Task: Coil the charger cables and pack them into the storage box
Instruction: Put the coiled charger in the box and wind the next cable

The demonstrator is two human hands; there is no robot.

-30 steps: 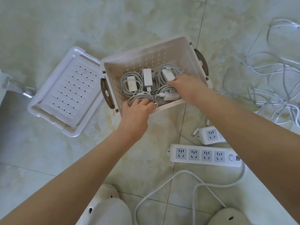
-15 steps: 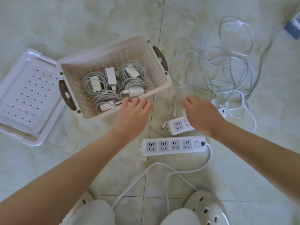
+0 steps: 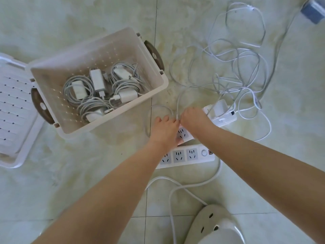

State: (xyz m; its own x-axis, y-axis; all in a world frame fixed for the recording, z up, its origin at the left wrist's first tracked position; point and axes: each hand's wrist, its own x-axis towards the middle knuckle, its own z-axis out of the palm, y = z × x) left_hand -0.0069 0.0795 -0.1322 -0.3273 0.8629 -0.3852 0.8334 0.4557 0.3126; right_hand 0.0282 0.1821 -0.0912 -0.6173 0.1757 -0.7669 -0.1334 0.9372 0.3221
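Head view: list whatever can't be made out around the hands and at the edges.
Left hand: grip on the charger cable, hidden by its own back.
Small power strip: mostly covered by the right hand.
Lid: cut off at left edge.
Blue object: cropped, top-right corner.

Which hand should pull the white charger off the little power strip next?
Right, probably. The right hand sits just beside the charger standing on the small power strip, and pinches a loose cable. The left hand lies farther off, toward the storage box.
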